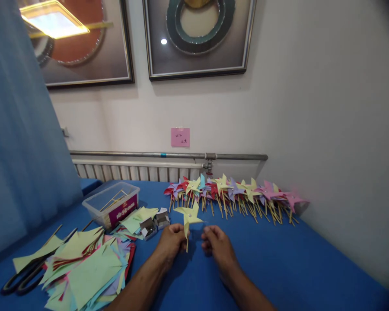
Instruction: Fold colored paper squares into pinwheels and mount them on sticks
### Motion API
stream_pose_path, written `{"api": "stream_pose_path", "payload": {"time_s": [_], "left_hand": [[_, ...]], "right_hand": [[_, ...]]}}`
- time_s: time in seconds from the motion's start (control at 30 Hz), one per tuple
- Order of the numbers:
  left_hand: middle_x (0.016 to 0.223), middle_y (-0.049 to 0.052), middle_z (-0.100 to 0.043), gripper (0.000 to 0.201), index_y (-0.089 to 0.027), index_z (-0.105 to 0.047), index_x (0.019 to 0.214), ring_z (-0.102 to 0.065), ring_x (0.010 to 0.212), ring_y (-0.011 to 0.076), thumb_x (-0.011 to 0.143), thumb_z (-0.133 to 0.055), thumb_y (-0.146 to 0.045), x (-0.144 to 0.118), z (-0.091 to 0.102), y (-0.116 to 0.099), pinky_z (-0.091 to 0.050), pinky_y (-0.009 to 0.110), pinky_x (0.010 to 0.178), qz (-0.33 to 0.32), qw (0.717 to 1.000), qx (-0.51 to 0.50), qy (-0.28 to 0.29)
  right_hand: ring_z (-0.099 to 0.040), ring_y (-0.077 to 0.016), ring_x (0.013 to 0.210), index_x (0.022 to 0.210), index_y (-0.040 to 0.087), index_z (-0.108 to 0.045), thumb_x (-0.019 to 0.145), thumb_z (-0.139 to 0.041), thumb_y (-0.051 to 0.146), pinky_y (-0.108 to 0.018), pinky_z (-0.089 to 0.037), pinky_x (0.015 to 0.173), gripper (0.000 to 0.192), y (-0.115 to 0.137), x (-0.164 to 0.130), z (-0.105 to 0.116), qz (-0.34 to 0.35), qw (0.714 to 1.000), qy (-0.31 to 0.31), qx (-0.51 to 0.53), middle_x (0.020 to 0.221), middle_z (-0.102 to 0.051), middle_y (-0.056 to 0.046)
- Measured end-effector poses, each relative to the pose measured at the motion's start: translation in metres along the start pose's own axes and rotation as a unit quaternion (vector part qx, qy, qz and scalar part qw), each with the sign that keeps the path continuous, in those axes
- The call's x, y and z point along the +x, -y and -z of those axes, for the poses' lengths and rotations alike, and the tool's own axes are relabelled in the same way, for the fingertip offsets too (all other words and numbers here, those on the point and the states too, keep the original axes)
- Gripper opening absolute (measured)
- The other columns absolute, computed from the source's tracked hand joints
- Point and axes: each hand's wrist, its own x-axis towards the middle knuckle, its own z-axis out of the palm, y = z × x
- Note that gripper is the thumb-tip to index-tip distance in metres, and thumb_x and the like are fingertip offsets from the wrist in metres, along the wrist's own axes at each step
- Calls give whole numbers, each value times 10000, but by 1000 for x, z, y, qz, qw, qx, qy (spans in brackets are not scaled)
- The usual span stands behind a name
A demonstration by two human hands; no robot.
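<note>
Paper squares [84,270] stacked nearest, left on the table [278,259]. Left hand [172,242] pinches the yellow pinwheel [188,216] by its stick, upright at centre. Right hand [215,245] loosely curled, empty, just beside. Looks assembled; finished row [236,194] lies behind.

A person's left hand [172,242] grips the stick of a pale yellow paper pinwheel [188,216] above a blue table [278,259], the right hand [218,245] curled just beside it. Finished pinwheels [236,192] line the wall; cut paper squares [87,270], scissors [27,274] and a plastic box [112,203] of sticks lie to the left.
</note>
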Motion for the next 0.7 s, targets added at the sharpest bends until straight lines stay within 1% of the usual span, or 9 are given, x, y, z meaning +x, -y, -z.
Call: {"api": "stream_pose_path", "payload": {"time_s": [0.07, 0.13, 0.2, 0.27, 0.33, 0.57, 0.63, 0.7], "left_hand": [[438, -34, -527, 380, -174, -559, 603, -430, 385, 83, 560, -812, -454, 0, 0, -2, -300, 219, 429, -4, 1000, -15, -12], [441, -33, -528, 383, -168, -569, 602, -420, 393, 80, 553, -823, -451, -1, 0, -4, -295, 221, 434, -8, 999, -29, -16], [455, -34, -529, 370, -164, -573, 602, -412, 405, 74, 550, -828, -428, -2, -2, -4, -294, 222, 445, -13, 999, -38, -15], [467, -36, -530, 352, -164, -568, 599, -406, 414, 70, 555, -820, -405, -3, -3, -3, -292, 223, 456, -14, 999, -42, -14], [470, -42, -524, 340, -167, -563, 601, -403, 415, 69, 560, -806, -401, -2, -5, -1, -291, 225, 463, -13, 999, -43, -13], [485, -40, -526, 267, -165, -584, 632, -421, 423, 80, 584, -747, -371, 0, -5, 3, -307, 229, 465, -8, 999, -36, -14], [507, -35, -533, 280, -168, -581, 642, -434, 431, 86, 610, -725, -406, 0, -4, 2, -314, 229, 465, -10, 999, -43, -25], [555, -22, -560, 351, -176, -574, 660, -453, 445, 96, 646, -701, -503, 0, -3, -1, -317, 235, 466, -21, 998, -46, -44]], "right_hand": [[-474, -115, 461, 715, 215, -584, 785, -663, 511, -245, -326, 472, 315, -5, -7, -5, 37, 994, 62, -82, 573, -575, 39], [-447, -118, 490, 706, 212, -598, 823, -629, 440, -247, -303, 498, 258, -7, -16, -11, 81, 978, 114, -154, 538, -517, 56], [-420, -117, 517, 713, 206, -612, 837, -612, 394, -250, -280, 521, 225, -6, -24, -16, 106, 966, 130, -195, 546, -509, 57], [-408, -118, 533, 692, 202, -601, 834, -612, 374, -252, -268, 533, 224, -4, -28, -19, 108, 962, 124, -218, 554, -514, 52], [-403, -120, 536, 663, 203, -578, 828, -619, 378, -252, -260, 533, 244, -2, -29, -20, 96, 963, 114, -226, 547, -505, 50], [-393, -120, 532, 662, 203, -572, 817, -615, 367, -249, -267, 533, 230, -8, -22, -18, 86, 966, 103, -222, 556, -492, 52], [-392, -122, 522, 677, 206, -576, 822, -593, 359, -250, -259, 523, 212, -10, -20, -16, 81, 964, 102, -230, 551, -488, 53], [-409, -128, 527, 680, 208, -577, 825, -575, 353, -250, -264, 525, 205, -11, -18, -14, 85, 962, 97, -239, 555, -503, 47]]}}
